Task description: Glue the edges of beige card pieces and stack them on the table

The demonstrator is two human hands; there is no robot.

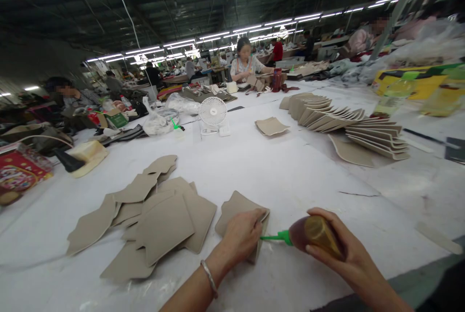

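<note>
In my right hand (345, 249) is a squeeze bottle (317, 237) of amber-brown liquid, probably glue, tilted on its side. Its thin green nozzle points left, the tip at the right edge of a beige leather-like piece (238, 205). My left hand (241, 234), a silver bangle at its wrist, presses down on that piece with curled fingers and hides part of it. The edge by the nozzle looks doubled or folded. To the left of my left hand lies a loose pile of similar beige pieces (165, 225), overlapping one another.
Curved beige pieces (327, 116) stand fanned in a row at the back right, near a small stack (271, 126). A white fan (213, 114) stands at mid-table. A tape dispenser-like block (87, 157) and a red box (23, 171) are left. A person (249, 65) works opposite.
</note>
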